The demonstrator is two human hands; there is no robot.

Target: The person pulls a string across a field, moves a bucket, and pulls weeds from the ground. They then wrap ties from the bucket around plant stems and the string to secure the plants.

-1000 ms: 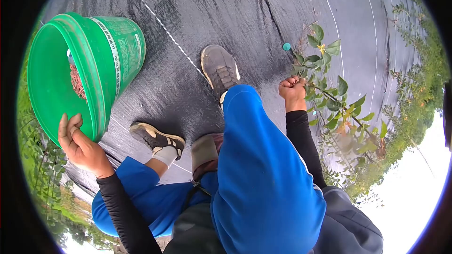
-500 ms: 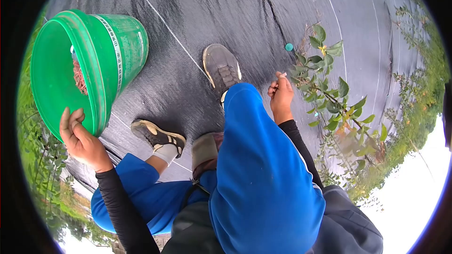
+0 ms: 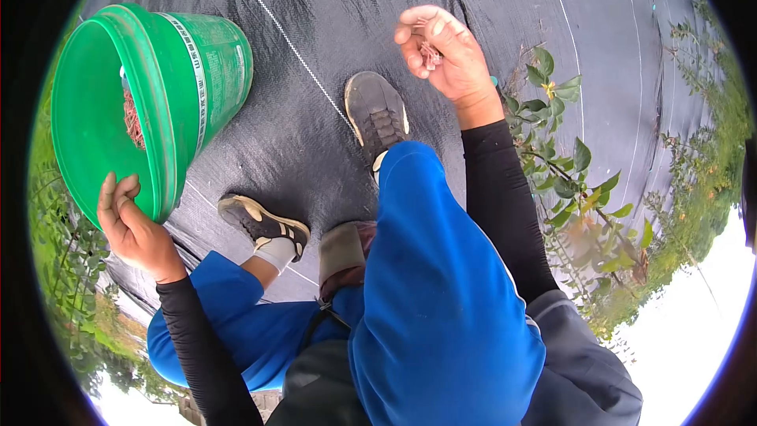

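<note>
My left hand (image 3: pixel 132 225) grips the near rim of a green plastic bucket (image 3: pixel 150 102), which is tilted toward me. A reddish-brown heap of small plant bits (image 3: pixel 131 118) lies inside it. My right hand (image 3: pixel 441 51) is raised above the black ground cloth, fingers curled around a small pinkish-brown clump (image 3: pixel 430 54). It sits up and to the left of a leafy shrub (image 3: pixel 564 166) that grows through the cloth at the right.
Black woven ground cloth (image 3: pixel 331 8) with white lines covers the ground. My two shoes (image 3: pixel 377 114) stand on it, and my blue trousers (image 3: pixel 434 284) fill the lower middle. More shrubs line the right edge (image 3: pixel 702 142) and the left edge (image 3: pixel 67 284).
My right hand has left the shrub and risen up and left with a small clump in its fingers. The bucket and my left hand have barely moved.
</note>
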